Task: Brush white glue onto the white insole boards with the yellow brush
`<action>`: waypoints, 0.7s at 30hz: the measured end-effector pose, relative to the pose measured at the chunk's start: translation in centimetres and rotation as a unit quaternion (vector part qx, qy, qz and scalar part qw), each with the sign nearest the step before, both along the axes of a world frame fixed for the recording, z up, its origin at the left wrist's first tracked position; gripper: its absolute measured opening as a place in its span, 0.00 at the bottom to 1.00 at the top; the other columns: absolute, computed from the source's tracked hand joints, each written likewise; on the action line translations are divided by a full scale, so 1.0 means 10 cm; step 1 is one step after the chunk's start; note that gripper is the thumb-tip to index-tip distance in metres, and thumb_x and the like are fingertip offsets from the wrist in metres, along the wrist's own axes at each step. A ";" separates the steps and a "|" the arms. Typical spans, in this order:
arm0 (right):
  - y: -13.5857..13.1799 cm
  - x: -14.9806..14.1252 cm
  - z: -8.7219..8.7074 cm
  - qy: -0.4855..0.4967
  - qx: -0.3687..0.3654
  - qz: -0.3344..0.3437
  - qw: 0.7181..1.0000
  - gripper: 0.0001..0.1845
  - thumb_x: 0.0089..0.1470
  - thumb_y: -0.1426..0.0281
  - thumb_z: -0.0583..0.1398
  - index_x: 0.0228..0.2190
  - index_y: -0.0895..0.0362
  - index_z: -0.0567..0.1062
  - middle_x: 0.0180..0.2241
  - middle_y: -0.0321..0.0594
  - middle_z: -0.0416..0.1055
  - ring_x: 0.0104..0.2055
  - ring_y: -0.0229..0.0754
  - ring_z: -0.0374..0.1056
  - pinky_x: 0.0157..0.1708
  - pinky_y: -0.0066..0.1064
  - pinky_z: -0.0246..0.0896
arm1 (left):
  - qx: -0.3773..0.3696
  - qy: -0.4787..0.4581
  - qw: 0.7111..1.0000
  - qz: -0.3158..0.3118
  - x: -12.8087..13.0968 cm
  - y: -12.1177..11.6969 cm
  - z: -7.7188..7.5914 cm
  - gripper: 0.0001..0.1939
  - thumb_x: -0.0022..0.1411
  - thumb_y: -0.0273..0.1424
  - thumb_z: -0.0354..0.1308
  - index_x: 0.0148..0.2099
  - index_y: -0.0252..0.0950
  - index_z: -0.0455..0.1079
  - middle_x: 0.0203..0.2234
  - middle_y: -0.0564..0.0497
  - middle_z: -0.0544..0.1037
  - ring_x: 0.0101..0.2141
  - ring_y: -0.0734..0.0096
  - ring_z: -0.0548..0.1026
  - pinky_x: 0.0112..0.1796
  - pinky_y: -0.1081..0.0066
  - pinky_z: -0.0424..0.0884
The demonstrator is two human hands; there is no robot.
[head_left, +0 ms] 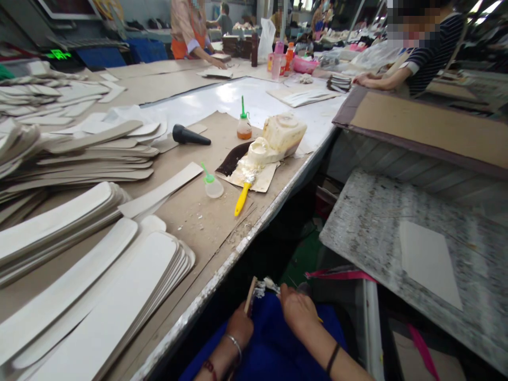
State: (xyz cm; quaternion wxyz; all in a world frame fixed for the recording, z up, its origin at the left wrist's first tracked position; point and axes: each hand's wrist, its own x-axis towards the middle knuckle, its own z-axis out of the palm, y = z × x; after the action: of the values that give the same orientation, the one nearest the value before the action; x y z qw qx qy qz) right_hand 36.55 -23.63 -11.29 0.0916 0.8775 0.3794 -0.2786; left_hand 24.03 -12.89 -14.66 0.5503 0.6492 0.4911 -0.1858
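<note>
My left hand [240, 324], with a metal bangle at the wrist, is closed around a flat tan piece [251, 295], seen nearly edge-on. White paste [260, 289] clings to its right side. My right hand [297, 311] is closed on a brush [271, 285] whose white, paste-coated tip points toward that piece. A bit of yellow handle shows past the hand; the rest is hidden. Both hands are low over a blue garment [273, 338], beside the table edge. On the table lies another brush [243, 198] with a yellow handle, its bristles in white paste.
Stacks of long white strips [130, 286] cover the table's left side. A paste-covered plastic container [283, 135], squeeze bottles [214, 187] with green nozzles and a black cone [190, 135] stand or lie nearby. A grey board [373, 211] is at right. Co-workers are beyond.
</note>
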 end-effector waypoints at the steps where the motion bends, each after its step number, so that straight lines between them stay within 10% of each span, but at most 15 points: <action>1: 0.04 -0.07 0.01 0.009 0.001 0.003 1.000 0.15 0.57 0.80 0.46 0.39 0.61 0.70 0.34 0.48 0.74 0.35 0.45 0.73 0.31 0.31 0.63 | 0.002 -0.003 1.000 -0.004 0.00 -0.01 0.00 0.21 0.54 0.17 0.49 0.51 0.27 0.66 0.41 0.41 0.77 0.42 0.64 0.74 0.41 0.75 0.66; 11: 0.08 -0.72 -0.06 0.090 0.031 0.001 0.996 0.18 0.49 0.87 0.49 0.38 0.62 0.71 0.32 0.47 0.76 0.33 0.42 0.73 0.28 0.25 0.62 | 0.022 0.013 0.999 -0.046 -0.02 -0.04 0.01 0.21 0.55 0.17 0.47 0.51 0.27 0.65 0.40 0.42 0.78 0.41 0.67 0.75 0.41 0.76 0.66; 21: 0.02 -0.32 -0.05 0.081 0.050 -0.089 0.992 0.17 0.59 0.68 0.45 0.39 0.60 0.71 0.33 0.50 0.76 0.37 0.50 0.73 0.32 0.35 0.63 | 0.024 0.022 0.998 -0.060 0.01 -0.06 0.06 0.25 0.54 0.14 0.45 0.55 0.25 0.61 0.44 0.40 0.75 0.44 0.65 0.73 0.44 0.76 0.65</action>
State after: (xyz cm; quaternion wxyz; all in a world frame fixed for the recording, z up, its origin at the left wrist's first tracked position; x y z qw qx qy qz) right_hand 33.39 -23.41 -11.78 -0.0083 0.8858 0.3198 -0.3362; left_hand 24.15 -13.53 -14.11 0.5116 0.6863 0.4677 -0.2205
